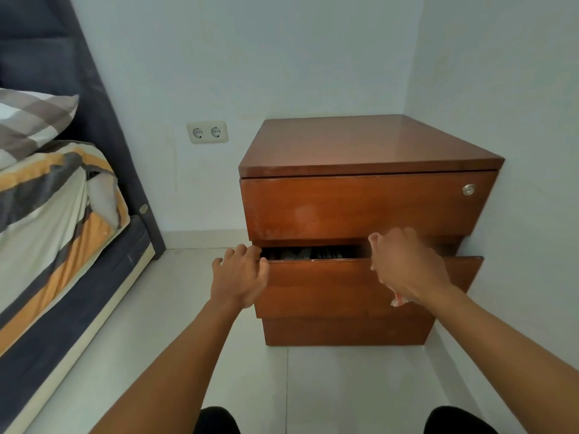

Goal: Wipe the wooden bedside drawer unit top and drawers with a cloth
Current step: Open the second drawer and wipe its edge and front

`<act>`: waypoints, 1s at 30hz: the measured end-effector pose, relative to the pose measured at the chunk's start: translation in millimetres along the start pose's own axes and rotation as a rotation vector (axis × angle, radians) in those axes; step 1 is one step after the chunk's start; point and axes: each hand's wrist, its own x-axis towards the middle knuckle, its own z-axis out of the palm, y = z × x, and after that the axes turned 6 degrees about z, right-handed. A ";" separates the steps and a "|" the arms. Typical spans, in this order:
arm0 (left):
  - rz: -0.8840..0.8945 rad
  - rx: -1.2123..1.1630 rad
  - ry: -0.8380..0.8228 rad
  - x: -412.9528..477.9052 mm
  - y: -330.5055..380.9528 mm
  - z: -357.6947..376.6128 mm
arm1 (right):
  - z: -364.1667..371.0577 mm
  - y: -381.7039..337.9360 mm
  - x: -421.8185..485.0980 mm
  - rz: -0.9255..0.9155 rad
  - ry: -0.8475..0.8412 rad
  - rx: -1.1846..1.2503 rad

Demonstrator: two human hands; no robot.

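We reach the drawer unit [369, 142] from the front and left, over the floor [181, 274] beside the bed [47, 230]; the wall [517, 120] closes its right, and dark items [300, 254] fill the middle drawer's [329, 286] narrow slot beneath the top drawer [360, 205].

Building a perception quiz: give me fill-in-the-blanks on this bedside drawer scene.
1. The left hand grips the edge of a drawer that is partly ____.
2. The right hand holds a ____.
3. The lock sits on the ____ drawer.
Missing: open; cloth; top.
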 end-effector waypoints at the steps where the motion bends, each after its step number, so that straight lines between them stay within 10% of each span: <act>1: 0.013 -0.011 0.009 -2.5 -1.4 -1.6 | -5.1 -10.3 3.0 -0.008 0.034 0.039; 13: -0.005 -0.124 -0.047 -12.0 -13.5 -9.6 | 77.7 -160.0 19.3 -0.491 0.069 0.082; 30: 0.075 -0.096 -0.198 -12.7 -7.9 3.6 | 128.9 -129.1 -11.8 -0.505 0.045 0.011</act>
